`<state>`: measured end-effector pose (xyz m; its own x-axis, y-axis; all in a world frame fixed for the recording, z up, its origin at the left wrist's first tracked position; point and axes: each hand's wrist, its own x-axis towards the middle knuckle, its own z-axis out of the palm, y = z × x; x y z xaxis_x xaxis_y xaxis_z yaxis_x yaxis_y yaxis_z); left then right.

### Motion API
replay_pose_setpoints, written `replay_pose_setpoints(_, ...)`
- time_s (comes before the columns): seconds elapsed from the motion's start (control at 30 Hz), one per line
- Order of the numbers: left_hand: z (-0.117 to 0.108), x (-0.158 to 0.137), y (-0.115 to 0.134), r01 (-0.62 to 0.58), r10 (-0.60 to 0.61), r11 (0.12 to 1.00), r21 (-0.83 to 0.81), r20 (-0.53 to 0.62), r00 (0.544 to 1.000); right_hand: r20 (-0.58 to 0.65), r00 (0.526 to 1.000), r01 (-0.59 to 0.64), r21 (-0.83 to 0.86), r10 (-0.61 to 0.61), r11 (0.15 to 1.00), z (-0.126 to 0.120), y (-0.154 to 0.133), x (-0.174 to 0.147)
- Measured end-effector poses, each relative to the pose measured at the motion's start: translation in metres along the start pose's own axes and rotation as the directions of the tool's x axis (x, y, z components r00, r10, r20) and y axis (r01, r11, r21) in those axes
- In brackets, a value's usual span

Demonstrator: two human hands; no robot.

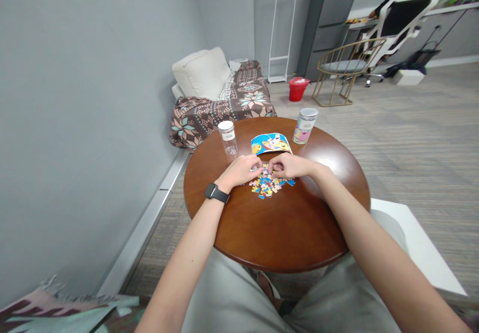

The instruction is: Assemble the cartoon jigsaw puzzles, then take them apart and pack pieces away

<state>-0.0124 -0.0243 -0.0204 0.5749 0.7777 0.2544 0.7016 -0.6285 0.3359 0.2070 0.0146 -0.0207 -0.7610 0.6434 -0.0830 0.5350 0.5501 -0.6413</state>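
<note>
A loose heap of small jigsaw puzzle pieces, mostly blue, yellow and pink, lies on the round brown wooden table. My left hand, with a black watch on its wrist, reaches the heap's upper left side, fingers curled in. From the right, my right hand comes to the heap's top, thumb and fingers bent together. Whatever is between the fingertips of either hand is too small to make out. Just behind the hands rests a colourful cartoon picture sheet.
A clear jar with a white lid stands at the table's back left, a printed canister at the back right. Beyond are a blanket-covered sofa, a red bin and a gold-framed chair. A grey wall runs along the left.
</note>
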Motion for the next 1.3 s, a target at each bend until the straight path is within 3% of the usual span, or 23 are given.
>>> replay_pose_setpoints(0.27, -0.001, 0.000, 0.001, -0.001, 0.001, 1.000, -0.010, -0.004, 1.000, -0.029, 0.999, 0.023, -0.014, -0.023, 1.000, 0.002, -0.002, 0.001)
replay_pose_setpoints(0.5, -0.004, -0.002, 0.000, 0.026, -0.026, 1.000, -0.003, -0.008, 1.000, -0.063, 0.998, -0.030, 0.029, 0.032, 0.999, -0.002, 0.003, 0.001)
replay_pose_setpoints(0.6, -0.005, -0.002, -0.002, 0.078, -0.075, 0.996, 0.045, -0.066, 0.995, -0.029, 0.999, -0.025, 0.011, 0.025, 1.000, -0.003, 0.002, -0.001)
replay_pose_setpoints(0.67, -0.008, -0.003, -0.002, 0.157, -0.143, 0.985, 0.070, -0.176, 0.974, -0.027, 0.999, -0.025, 0.003, 0.025, 1.000, -0.003, 0.000, -0.001)
replay_pose_setpoints(0.73, -0.011, -0.004, -0.003, 0.287, -0.254, 0.957, 0.052, -0.336, 0.907, -0.031, 0.999, -0.025, 0.010, 0.026, 1.000, -0.002, 0.000, -0.001)
replay_pose_setpoints(0.77, -0.012, -0.004, -0.005, 0.370, -0.328, 0.929, 0.019, -0.425, 0.844, -0.032, 0.999, -0.025, 0.016, 0.026, 1.000, -0.001, 0.001, -0.001)
replay_pose_setpoints(0.87, -0.014, -0.006, -0.018, 0.595, -0.548, 0.787, -0.167, -0.632, 0.548, -0.061, 0.998, -0.019, 0.029, 0.021, 0.999, 0.001, 0.003, 0.000)
replay_pose_setpoints(0.9, -0.014, -0.006, -0.025, 0.630, -0.598, 0.741, -0.233, -0.656, 0.461, -0.083, 0.996, -0.018, 0.028, 0.021, 0.999, 0.001, 0.003, 0.000)
replay_pose_setpoints(0.93, -0.012, -0.006, -0.033, 0.641, -0.641, 0.709, -0.294, -0.647, 0.412, -0.105, 0.994, -0.017, 0.025, 0.019, 1.000, 0.002, 0.004, 0.001)
replay_pose_setpoints(0.97, -0.011, -0.006, -0.042, 0.640, -0.684, 0.684, -0.350, -0.611, 0.398, -0.126, 0.992, -0.014, 0.019, 0.016, 1.000, 0.001, 0.004, 0.001)
replay_pose_setpoints(1.1, 0.000, -0.002, -0.070, 0.584, -0.748, 0.663, -0.468, -0.427, 0.508, -0.179, 0.983, 0.023, -0.032, -0.029, 0.999, 0.001, 0.002, 0.004)
replay_pose_setpoints(1.2, 0.005, 0.003, -0.073, 0.499, -0.706, 0.702, -0.509, -0.402, 0.583, -0.246, 0.965, 0.071, -0.096, -0.092, 0.993, 0.006, -0.002, 0.009)
replay_pose_setpoints(1.3, 0.007, 0.006, -0.065, 0.458, -0.655, 0.751, -0.476, -0.449, 0.608, -0.425, 0.897, 0.069, -0.141, -0.123, 0.988, 0.016, -0.008, 0.016)
